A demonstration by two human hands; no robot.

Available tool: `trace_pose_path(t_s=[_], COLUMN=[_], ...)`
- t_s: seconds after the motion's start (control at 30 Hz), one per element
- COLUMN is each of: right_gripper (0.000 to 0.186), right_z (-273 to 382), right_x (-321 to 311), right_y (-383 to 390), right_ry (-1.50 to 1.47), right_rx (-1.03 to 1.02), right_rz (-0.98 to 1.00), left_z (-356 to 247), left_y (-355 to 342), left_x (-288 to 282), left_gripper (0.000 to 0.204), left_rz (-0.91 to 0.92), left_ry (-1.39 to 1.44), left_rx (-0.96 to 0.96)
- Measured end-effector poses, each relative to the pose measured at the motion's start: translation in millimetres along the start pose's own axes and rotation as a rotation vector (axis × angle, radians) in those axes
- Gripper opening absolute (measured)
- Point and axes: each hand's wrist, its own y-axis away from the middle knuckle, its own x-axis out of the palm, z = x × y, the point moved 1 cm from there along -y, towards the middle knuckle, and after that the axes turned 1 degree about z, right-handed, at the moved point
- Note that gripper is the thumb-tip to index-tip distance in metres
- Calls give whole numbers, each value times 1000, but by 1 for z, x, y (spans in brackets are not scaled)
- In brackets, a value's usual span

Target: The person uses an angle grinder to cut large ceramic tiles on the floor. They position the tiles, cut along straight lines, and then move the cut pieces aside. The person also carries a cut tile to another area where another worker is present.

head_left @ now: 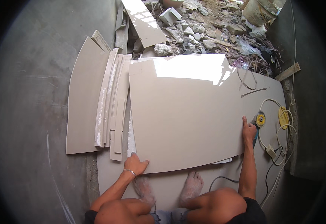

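A large beige tile (185, 119) lies in front of me, glossy with a bright reflection at its far edge. My left hand (135, 164) is at its near left corner, thumb on the top face and other fingers beside or beneath the edge. My right hand (249, 132) grips the right edge, thumb pointing away from me and fingers mostly hidden. Just right of that hand lies an angle grinder (260, 120) with a yellow disc centre and teal body. White material (132, 140) shows beneath the tile's left side.
Cut tile strips (112, 100) and a wider tile piece (84, 97) are stacked at left against the grey wall (25, 112). Rubble (200, 30) and a bucket (258, 13) lie beyond. A cable with a socket (271, 151) and a yellow disc (283, 117) are at right. My bare feet (192, 184) stand near.
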Motion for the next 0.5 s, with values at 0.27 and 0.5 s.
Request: trace_pose_path(t_s=[0.27, 0.5], right_gripper=[43, 73], right_z=[-87, -143], right_x=[-61, -46], right_y=[12, 8], right_ry=[-6, -337], right_rx=[-11, 321], right_rz=[-347, 352], left_z=[31, 23], left_y=[-2, -15], left_x=[25, 9], left_gripper=[63, 76], left_rz=[-49, 96], left_ry=[141, -153], left_rx=[112, 227])
